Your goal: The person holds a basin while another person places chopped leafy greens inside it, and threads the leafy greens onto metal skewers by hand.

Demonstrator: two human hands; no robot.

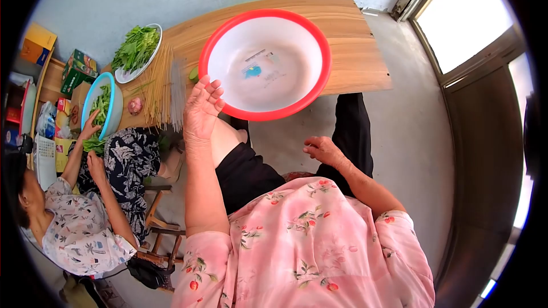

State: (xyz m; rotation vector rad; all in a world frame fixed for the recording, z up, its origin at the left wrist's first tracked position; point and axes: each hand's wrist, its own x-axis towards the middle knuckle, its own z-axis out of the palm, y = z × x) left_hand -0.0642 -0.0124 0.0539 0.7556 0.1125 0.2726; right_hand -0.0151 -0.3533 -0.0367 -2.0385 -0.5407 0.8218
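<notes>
A large white basin [228, 74] with a red rim stands on the wooden table in front of me; its inside shows a blue printed mark and no contents. My left hand [201, 107] is raised beside the basin's lower left rim, palm turned up, fingers stretched and holding nothing. Whether the fingertips touch the rim, I cannot tell. Over my lap, away from the basin, hovers my right hand [325, 151], its fingers loosely bent and apart with nothing visible in them. A green piece of vegetable [194, 74] lies just left of the basin.
Left of me, a seated person [85, 228] handles leafy greens [94, 145] at a blue basin [116, 108]. A white plate of greens [137, 48], dry noodle-like sticks [158, 88] and a reddish onion or garlic bulb [135, 106] lie on the table [354, 51]. A door [485, 131] stands right.
</notes>
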